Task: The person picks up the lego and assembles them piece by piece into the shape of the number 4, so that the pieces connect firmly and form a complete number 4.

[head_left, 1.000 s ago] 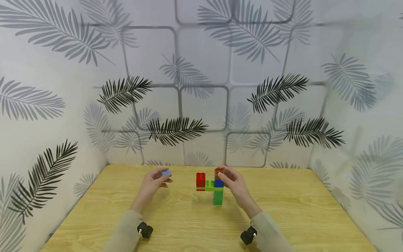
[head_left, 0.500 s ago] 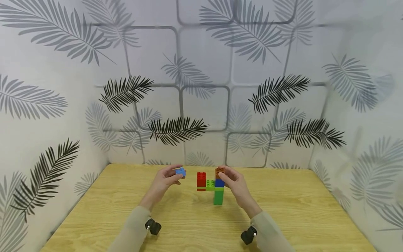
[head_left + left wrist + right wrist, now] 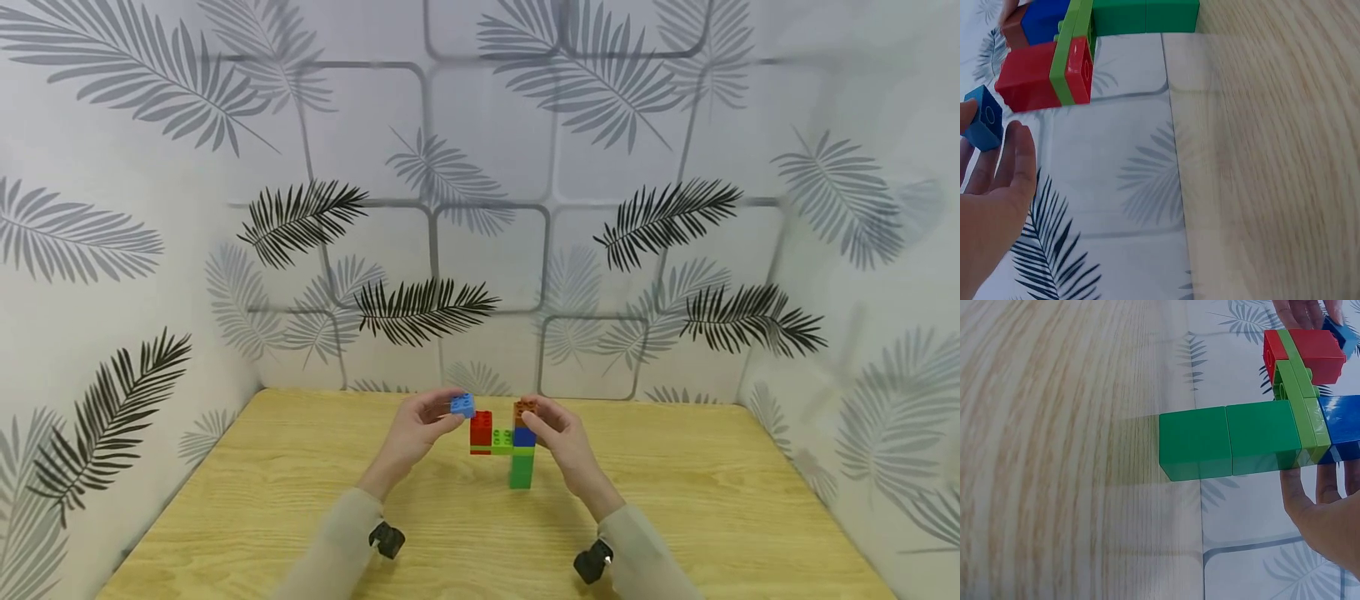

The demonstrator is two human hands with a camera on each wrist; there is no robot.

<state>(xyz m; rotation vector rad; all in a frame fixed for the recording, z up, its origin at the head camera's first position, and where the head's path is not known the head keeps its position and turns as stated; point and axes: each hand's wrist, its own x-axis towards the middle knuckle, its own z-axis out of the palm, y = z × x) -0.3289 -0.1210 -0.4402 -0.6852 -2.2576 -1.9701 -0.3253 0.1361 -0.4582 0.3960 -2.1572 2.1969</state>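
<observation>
My left hand [image 3: 415, 431] pinches a light blue toy brick [image 3: 462, 405] between thumb and fingers, just above and left of the red brick [image 3: 481, 430]. That red brick sits on the left end of a flat lime green brick [image 3: 501, 442], with a thin red piece [image 3: 1079, 70] beneath the same end. Under the lime brick's right end stand two green bricks [image 3: 1229, 440]; on top of it are a dark blue brick [image 3: 524, 437] and a brown brick [image 3: 522, 412]. My right hand [image 3: 566, 442] grips the stack's upper part from the right, thumb on the brown brick.
The stack stands on a wood-grain table [image 3: 465, 542]. Behind it hangs a pale cloth [image 3: 480, 250] with leaf prints, which also covers both sides. A small black camera [image 3: 387, 540] is strapped to each wrist.
My left hand has moved right and slightly up with the light blue brick, from well left of the structure to beside the red brick's top. The right hand has stayed on the stack.
</observation>
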